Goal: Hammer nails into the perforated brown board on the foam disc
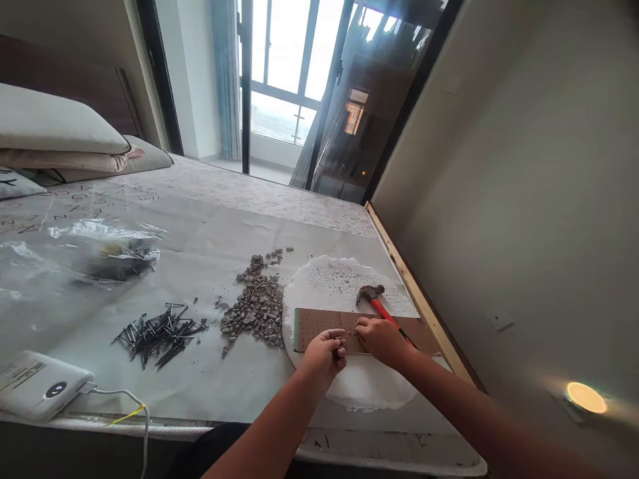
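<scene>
Hammer handle (394,322) hidden under right hand (380,338) (left fist's (327,352) contents too).

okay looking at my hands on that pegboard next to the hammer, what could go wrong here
1. Both hands, left hand and right hand, sit on the perforated board right by the hammer; fingers could get struck.
2. The loose nails lie scattered in the open and might prick an arm.
3. The rubble pile beside the white foam disc could scatter.
</scene>
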